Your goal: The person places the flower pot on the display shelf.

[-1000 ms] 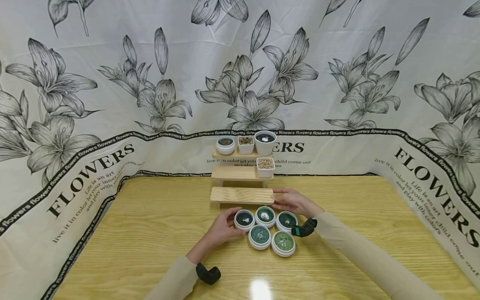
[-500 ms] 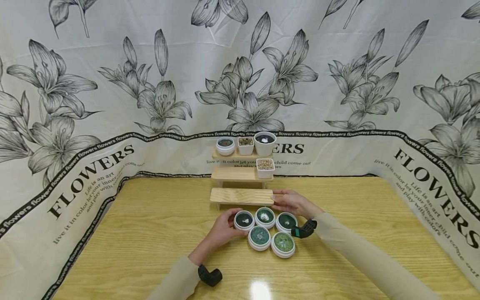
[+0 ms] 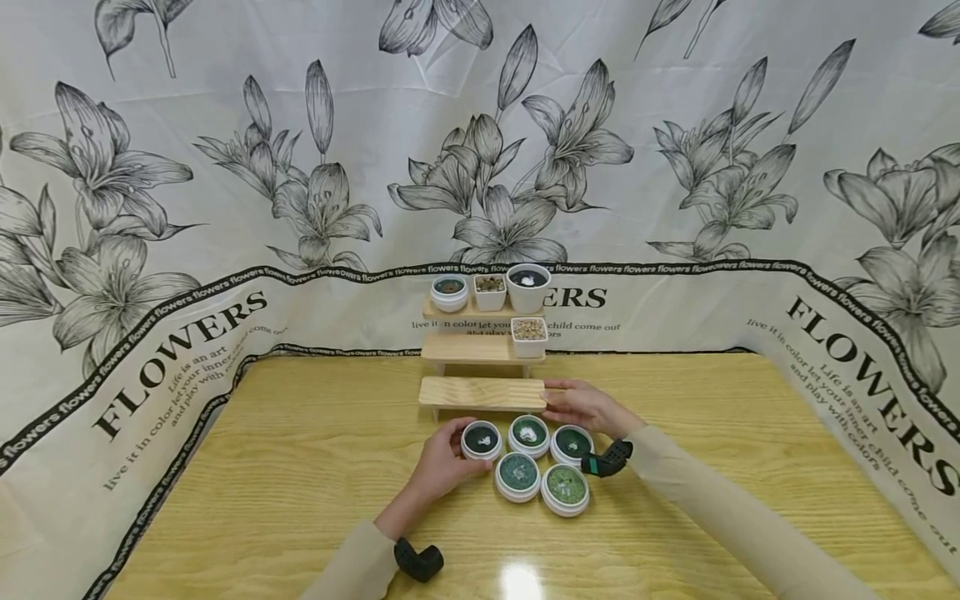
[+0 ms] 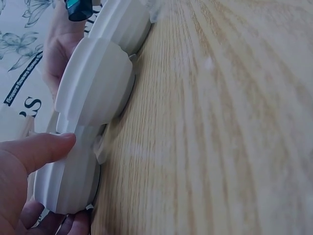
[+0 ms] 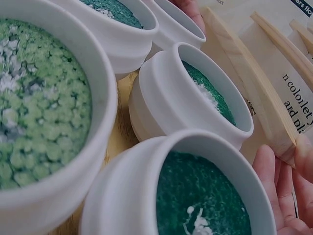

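My left hand (image 3: 442,462) grips a white round pot (image 3: 482,442) with dark filling and a white patch, thumb on the near side, fingers round the far side. In the left wrist view the thumb (image 4: 54,148) presses the pot's wall. My right hand (image 3: 590,406) pinches the right end of the lowest board of a three-tier wooden stand (image 3: 480,393). Close by stand more white pots: a green one (image 3: 528,437), a dark green one (image 3: 572,443), a teal one (image 3: 517,476) and a light green one (image 3: 566,489).
On the stand's top board stand a round pot (image 3: 449,292), a square pot (image 3: 490,292) and a taller pot (image 3: 528,287). A square pot of pebbles (image 3: 529,336) sits at the middle board's right end. A flower-printed cloth (image 3: 322,200) hangs behind the wooden table (image 3: 300,467).
The dark pot in my left hand has shifted slightly left, leaving a gap from the green and teal pots. My right hand keeps its place at the board's end.
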Available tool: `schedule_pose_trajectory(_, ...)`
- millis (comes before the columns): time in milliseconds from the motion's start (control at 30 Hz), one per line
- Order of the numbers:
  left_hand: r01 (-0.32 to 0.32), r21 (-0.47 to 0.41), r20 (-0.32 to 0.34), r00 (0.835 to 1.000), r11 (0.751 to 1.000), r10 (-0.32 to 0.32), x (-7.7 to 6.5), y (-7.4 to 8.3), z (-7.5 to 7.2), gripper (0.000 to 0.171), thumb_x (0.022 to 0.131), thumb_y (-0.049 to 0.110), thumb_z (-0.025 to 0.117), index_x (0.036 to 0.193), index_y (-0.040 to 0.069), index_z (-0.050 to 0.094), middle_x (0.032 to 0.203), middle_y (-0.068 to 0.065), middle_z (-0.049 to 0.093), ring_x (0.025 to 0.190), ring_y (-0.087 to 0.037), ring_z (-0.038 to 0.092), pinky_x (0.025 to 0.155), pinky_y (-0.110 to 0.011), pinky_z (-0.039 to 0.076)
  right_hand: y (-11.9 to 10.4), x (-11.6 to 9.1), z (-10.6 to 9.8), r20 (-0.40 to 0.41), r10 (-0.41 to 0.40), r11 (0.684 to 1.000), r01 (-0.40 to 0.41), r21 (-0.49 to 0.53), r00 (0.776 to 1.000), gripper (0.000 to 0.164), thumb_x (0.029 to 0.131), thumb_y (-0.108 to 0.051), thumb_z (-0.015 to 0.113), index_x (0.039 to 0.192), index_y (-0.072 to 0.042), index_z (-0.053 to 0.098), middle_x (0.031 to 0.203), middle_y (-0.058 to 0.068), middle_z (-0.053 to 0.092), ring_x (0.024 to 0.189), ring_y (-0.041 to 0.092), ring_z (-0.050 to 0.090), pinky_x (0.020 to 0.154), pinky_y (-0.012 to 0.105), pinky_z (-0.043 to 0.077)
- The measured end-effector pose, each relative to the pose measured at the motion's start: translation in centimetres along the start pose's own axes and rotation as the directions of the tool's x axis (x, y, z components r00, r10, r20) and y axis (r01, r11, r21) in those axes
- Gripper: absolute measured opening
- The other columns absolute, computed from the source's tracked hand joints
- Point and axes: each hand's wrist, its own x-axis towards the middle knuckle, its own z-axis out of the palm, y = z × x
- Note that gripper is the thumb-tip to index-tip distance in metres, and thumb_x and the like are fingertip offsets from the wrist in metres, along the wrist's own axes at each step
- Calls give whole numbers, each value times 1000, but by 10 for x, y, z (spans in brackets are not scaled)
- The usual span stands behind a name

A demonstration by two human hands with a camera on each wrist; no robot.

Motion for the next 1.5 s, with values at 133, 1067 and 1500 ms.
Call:
schedule_pose_trajectory(133, 7, -17, -19, 1000, 1000, -8, -2, 3, 0, 69, 72, -2, 79, 132, -10, 45, 122, -26, 58, 107, -33, 63, 83, -24, 54, 0, 1, -1, -8, 0, 1000, 0, -6, 1000, 59, 98, 2, 45, 148, 12, 14, 98, 4, 59, 80, 7, 64, 80, 18, 56)
schedule_pose_trajectory(1067, 15, 106, -121, 993, 994, -2, -13, 11, -9, 66, 72, 13, 84, 129, -2, 53, 119, -17, 60, 103, -25, 62, 82, -21, 54, 3, 4, -3, 23, -9, 1000, 10, -12, 1000, 59, 99, 1, 43, 148, 13, 13, 102, 5, 56, 84, 6, 62, 80, 18, 56)
schedule_pose_trajectory(1500, -16, 121, -133, 991, 992, 32, -5, 27, -6, 63, 69, 13, 85, 124, 1, 57, 116, -14, 62, 106, -24, 57, 86, -27, 54, 0, 3, 0, -24, 25, 999, -25, -23, 999, 61, 99, -2, 46, 149, 10, 13, 102, 6, 56, 81, 7, 63, 79, 19, 56)
